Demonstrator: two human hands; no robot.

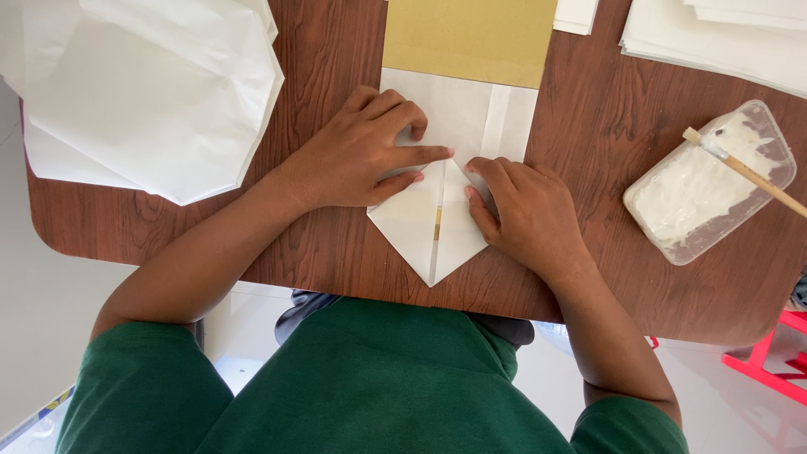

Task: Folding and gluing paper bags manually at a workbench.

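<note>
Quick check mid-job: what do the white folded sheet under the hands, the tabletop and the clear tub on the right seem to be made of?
White folded sheet: thin matte paper, judging by its sharp creases; a gold-tan layer shows through the centre gap.
Dark brown tabletop: wood or wood-look laminate; printed-looking grain, smooth finish.
Clear rectangular tub: translucent plastic, probably, holding white paste, with a pale wooden-looking stick resting across it.

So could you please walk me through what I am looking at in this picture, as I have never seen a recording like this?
There is no machine: a person wears a camera on the head, looking straight down at their own arms and a wooden table. The left hand and right hand press flat on a white paper folded to a point, creasing it; neither lifts anything. To the left lies a stack of white sheets. On the right stands a plastic tub of white paste with a brush resting in it. More sheets lie at top right.
</note>
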